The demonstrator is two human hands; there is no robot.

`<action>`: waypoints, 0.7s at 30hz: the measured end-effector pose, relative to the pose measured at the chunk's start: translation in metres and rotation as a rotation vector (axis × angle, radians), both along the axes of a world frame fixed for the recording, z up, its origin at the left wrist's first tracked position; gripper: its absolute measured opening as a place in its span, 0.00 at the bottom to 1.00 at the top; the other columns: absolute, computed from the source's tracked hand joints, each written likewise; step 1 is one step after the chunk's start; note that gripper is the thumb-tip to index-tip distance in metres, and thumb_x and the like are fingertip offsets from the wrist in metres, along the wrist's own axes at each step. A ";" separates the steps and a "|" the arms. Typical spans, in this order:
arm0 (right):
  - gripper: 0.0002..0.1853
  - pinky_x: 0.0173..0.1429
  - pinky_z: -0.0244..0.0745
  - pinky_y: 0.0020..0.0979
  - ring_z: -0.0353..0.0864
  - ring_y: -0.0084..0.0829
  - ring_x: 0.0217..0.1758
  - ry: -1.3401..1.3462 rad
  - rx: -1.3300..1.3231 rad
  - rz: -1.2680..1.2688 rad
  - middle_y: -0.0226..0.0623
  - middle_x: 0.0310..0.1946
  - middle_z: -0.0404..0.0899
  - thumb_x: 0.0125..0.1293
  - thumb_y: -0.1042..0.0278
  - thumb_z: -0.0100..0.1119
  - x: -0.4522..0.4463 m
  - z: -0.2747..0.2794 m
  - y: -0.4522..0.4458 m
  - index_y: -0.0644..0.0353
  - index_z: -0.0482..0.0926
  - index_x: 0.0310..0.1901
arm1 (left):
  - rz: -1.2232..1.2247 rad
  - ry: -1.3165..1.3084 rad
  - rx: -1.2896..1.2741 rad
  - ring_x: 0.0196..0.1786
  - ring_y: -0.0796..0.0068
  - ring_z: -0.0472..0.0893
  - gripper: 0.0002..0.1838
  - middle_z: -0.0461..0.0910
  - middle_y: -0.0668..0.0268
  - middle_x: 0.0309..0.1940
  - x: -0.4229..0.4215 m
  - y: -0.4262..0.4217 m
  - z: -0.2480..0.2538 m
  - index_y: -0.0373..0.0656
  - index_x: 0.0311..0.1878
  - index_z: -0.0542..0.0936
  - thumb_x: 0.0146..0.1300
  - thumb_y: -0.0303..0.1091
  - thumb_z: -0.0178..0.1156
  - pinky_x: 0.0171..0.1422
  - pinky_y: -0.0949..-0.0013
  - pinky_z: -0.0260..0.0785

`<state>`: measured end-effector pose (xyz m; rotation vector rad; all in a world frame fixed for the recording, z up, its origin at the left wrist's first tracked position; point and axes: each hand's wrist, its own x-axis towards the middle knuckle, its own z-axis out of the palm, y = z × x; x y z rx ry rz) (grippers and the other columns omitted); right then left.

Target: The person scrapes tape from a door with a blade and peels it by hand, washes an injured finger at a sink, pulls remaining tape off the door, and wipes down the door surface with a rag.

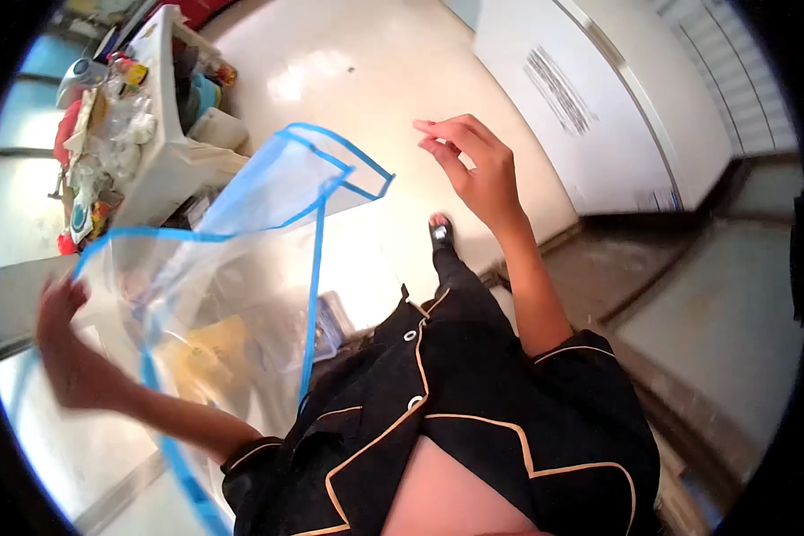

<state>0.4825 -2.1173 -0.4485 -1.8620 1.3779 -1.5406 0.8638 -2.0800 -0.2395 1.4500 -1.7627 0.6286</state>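
Note:
A see-through plastic sheet with blue edging (317, 277) hangs in front of me on the left; whether it is a bag or a cover I cannot tell. At its upper left corner, my left hand (67, 348) is closed on the blue border, somewhat blurred. My right hand (478, 165) is raised to the right of the sheet, apart from it. Its thumb and forefinger come together in a pinch, and I see nothing between them. Through the plastic shows a yellowish item (210, 357), blurred.
A white shelf unit (165, 116) at the upper left carries bottles, plastic bags and other clutter. At the upper right stands a large white appliance-like box (590, 107) with a marked label. Pale floor (330, 54) lies between them; my sandalled foot (440, 232) is on it.

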 end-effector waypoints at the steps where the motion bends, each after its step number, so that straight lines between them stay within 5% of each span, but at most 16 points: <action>1: 0.10 0.31 0.75 0.28 0.79 0.29 0.29 0.017 -0.014 0.047 0.33 0.33 0.81 0.56 0.76 0.65 0.009 0.005 -0.035 0.56 0.83 0.41 | 0.039 0.047 0.022 0.36 0.68 0.84 0.10 0.84 0.55 0.35 0.000 -0.020 -0.009 0.30 0.40 0.83 0.64 0.28 0.57 0.42 0.72 0.79; 4: 0.14 0.32 0.74 0.25 0.79 0.26 0.30 0.177 -0.113 0.167 0.34 0.32 0.80 0.55 0.81 0.65 0.019 0.012 -0.122 0.58 0.83 0.43 | 0.268 0.469 0.031 0.38 0.73 0.84 0.08 0.84 0.57 0.36 0.025 -0.059 -0.029 0.31 0.42 0.83 0.66 0.27 0.59 0.48 0.72 0.78; 8: 0.15 0.32 0.77 0.28 0.80 0.31 0.33 0.280 -0.171 0.224 0.33 0.35 0.80 0.52 0.84 0.65 0.054 0.016 -0.209 0.57 0.83 0.42 | 0.293 0.806 -0.080 0.41 0.71 0.81 0.12 0.81 0.56 0.42 0.093 -0.072 -0.065 0.31 0.51 0.75 0.72 0.28 0.48 0.51 0.70 0.76; 10: 0.17 0.32 0.79 0.27 0.79 0.30 0.33 0.399 -0.226 0.256 0.31 0.37 0.80 0.49 0.84 0.65 0.077 0.015 -0.263 0.54 0.83 0.41 | 0.226 0.966 -0.114 0.35 0.72 0.78 0.13 0.77 0.61 0.34 0.126 -0.106 -0.107 0.33 0.51 0.73 0.73 0.30 0.44 0.44 0.71 0.74; 12: 0.31 0.34 0.77 0.26 0.77 0.27 0.31 0.539 -0.327 0.270 0.27 0.35 0.78 0.49 0.81 0.62 0.099 0.011 -0.318 0.35 0.81 0.54 | 0.290 1.098 -0.128 0.27 0.77 0.72 0.10 0.73 0.65 0.25 0.116 -0.170 -0.141 0.35 0.40 0.74 0.70 0.29 0.45 0.33 0.75 0.69; 14: 0.31 0.33 0.77 0.26 0.76 0.27 0.31 0.558 -0.363 0.283 0.27 0.36 0.79 0.48 0.81 0.62 0.124 0.019 -0.370 0.35 0.81 0.54 | 0.031 1.176 -0.041 0.20 0.82 0.62 0.10 0.63 0.72 0.16 0.140 -0.233 -0.182 0.43 0.26 0.68 0.64 0.28 0.43 0.23 0.76 0.57; 16: 0.32 0.33 0.77 0.27 0.76 0.26 0.30 0.570 -0.356 0.291 0.27 0.37 0.79 0.47 0.81 0.61 0.148 0.029 -0.411 0.35 0.81 0.54 | -0.060 1.522 0.138 0.19 0.85 0.55 0.14 0.57 0.74 0.15 0.135 -0.318 -0.203 0.49 0.21 0.60 0.64 0.30 0.42 0.22 0.76 0.50; 18: 0.29 0.32 0.76 0.27 0.75 0.26 0.29 0.561 -0.293 0.327 0.27 0.37 0.79 0.49 0.81 0.62 0.173 0.036 -0.462 0.38 0.82 0.52 | -0.159 1.760 0.287 0.18 0.83 0.54 0.16 0.54 0.75 0.15 0.099 -0.407 -0.197 0.51 0.21 0.58 0.66 0.32 0.44 0.21 0.74 0.47; 21: 0.25 0.31 0.75 0.28 0.76 0.27 0.29 0.448 -0.217 0.337 0.29 0.34 0.78 0.50 0.81 0.64 0.201 0.041 -0.522 0.44 0.83 0.50 | -0.417 1.738 0.649 0.17 0.83 0.58 0.18 0.59 0.74 0.15 0.076 -0.505 -0.195 0.48 0.22 0.63 0.71 0.37 0.46 0.20 0.75 0.49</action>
